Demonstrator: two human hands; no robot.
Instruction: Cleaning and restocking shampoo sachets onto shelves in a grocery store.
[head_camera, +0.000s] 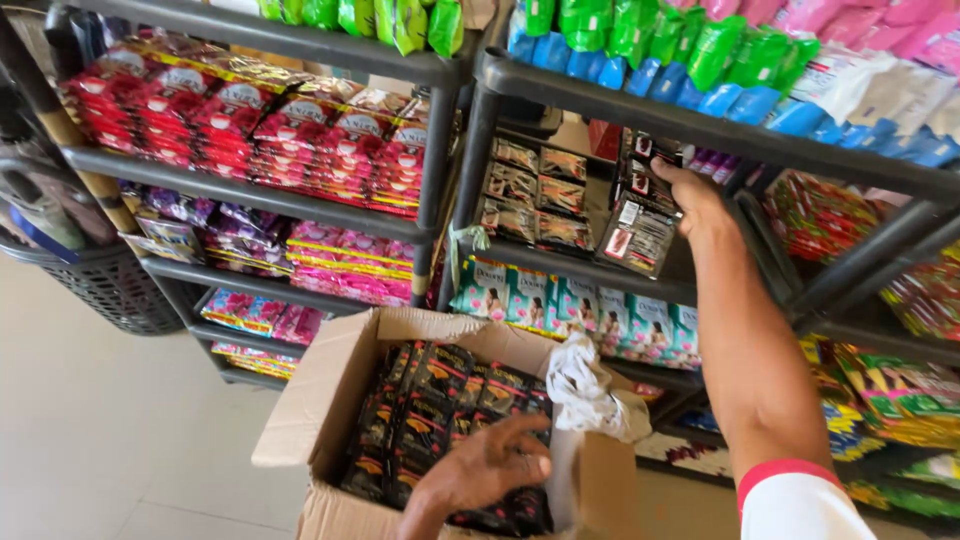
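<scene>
My right hand (693, 200) reaches up to the middle shelf (560, 262) and grips a bundle of dark sachet packets (640, 232), tilted against the shelf edge. Similar dark packets (530, 195) lie in rows further left on that shelf. My left hand (485, 468) is down in an open cardboard box (325, 395), fingers curled over the black sachet packets (440, 385) that fill it. A crumpled white plastic bag (585, 390) hangs over the box's right side.
Black metal racks hold red packets (250, 125), purple and pink packets (340, 260), green and blue pouches (690, 60) and teal packets (570, 300). A dark mesh basket (100, 285) stands at the left. Pale tiled floor (110, 430) lies in front of the racks.
</scene>
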